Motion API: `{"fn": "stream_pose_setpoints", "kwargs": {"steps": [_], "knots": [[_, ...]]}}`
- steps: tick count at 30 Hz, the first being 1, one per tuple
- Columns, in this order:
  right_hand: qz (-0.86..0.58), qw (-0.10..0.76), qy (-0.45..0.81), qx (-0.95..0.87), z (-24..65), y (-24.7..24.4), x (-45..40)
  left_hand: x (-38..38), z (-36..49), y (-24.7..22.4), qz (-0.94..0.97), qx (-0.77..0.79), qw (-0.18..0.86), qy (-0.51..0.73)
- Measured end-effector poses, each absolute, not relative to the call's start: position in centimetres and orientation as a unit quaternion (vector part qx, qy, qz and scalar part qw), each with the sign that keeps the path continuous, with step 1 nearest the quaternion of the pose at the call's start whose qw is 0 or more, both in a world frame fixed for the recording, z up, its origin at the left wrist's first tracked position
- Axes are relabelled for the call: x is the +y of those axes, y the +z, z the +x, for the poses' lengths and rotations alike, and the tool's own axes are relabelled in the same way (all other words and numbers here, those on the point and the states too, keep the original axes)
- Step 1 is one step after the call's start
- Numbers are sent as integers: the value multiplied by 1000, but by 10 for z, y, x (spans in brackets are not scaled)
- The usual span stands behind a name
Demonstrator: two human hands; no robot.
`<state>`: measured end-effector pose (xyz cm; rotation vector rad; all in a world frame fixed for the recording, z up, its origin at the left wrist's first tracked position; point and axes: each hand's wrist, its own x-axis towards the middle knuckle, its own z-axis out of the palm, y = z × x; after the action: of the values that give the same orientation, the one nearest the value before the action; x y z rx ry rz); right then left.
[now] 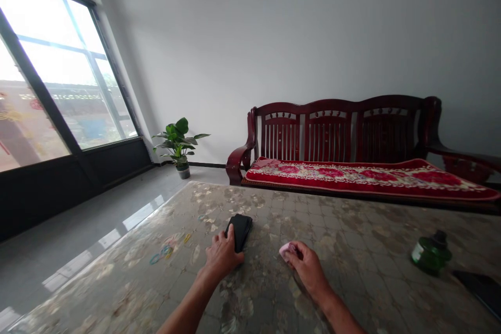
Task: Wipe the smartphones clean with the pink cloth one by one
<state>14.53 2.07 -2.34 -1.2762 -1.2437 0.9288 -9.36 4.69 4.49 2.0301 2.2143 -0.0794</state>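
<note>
Fingers of my left hand [224,255] touch the near end of a flat black stack [243,230] on the floral tablecloth [262,297]; I cannot tell whether they clamp it. To its right, my right hand [308,267] pinches a small pink cloth [286,250] between thumb and fingers. Loose colored bands [168,251] lie farther left.

One view, worn on the head, set above the near part of the counter [376,266] and directed forward and down. The left hand [223,254] and right hand [306,265] appear at close range, below centre. Farther off: wooden settee [329,135], grey wall [203,52], window [74,62] at left.
</note>
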Motion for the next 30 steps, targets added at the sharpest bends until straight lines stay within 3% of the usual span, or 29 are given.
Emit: {"fn": "stream_pose_setpoints", "kwargs": {"steps": [30], "knots": [[-515, 549, 413, -513, 145, -25, 23, 37, -106, 54, 664, 747, 38, -1]]}}
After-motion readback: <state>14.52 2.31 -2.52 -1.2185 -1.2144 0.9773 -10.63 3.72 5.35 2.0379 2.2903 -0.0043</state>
